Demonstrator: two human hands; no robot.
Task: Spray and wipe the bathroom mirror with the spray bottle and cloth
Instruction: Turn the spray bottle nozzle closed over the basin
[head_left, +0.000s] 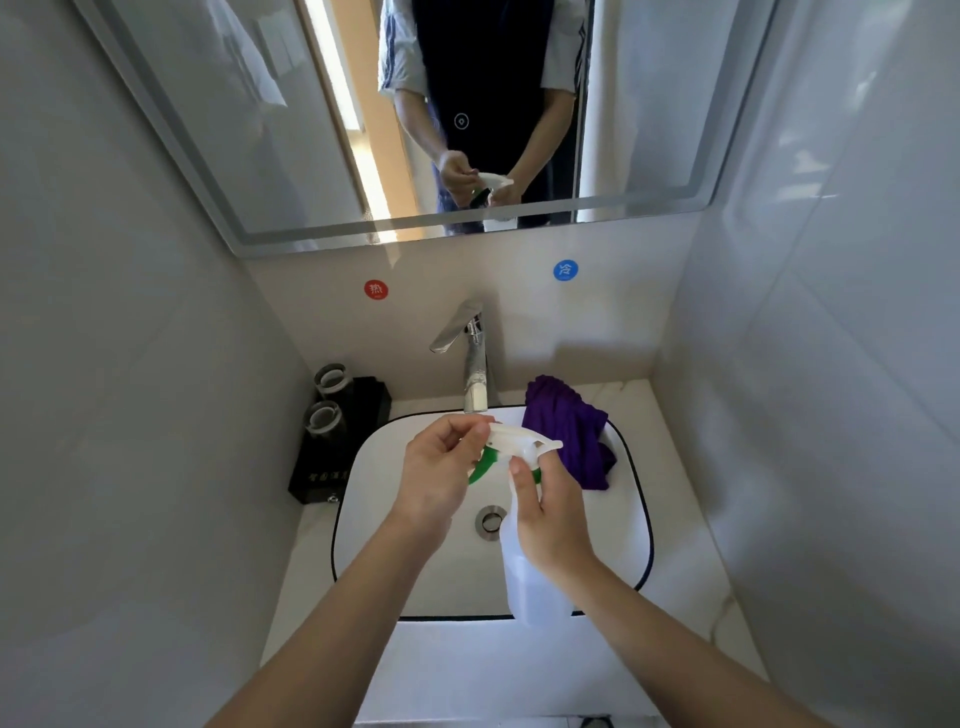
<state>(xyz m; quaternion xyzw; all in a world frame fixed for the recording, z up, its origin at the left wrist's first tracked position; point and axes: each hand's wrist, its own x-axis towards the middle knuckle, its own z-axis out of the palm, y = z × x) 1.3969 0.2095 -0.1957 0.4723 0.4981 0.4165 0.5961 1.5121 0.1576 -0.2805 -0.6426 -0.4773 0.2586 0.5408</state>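
Note:
A translucent white spray bottle (530, 577) with a white and green spray head hangs over the sink. My right hand (550, 514) grips its neck. My left hand (441, 467) pinches the nozzle end of the spray head with its fingertips. A purple cloth (566, 431) lies bunched on the sink's back right rim, apart from both hands. The mirror (208, 104) fills the wall above and reflects both hands with the bottle.
A white sink (363, 519) with a dark rim sits in a pale countertop, drain at its middle. A chrome tap (475, 364) stands behind it. Two glasses on a black tray (332, 441) stand at the left. Walls close in on both sides.

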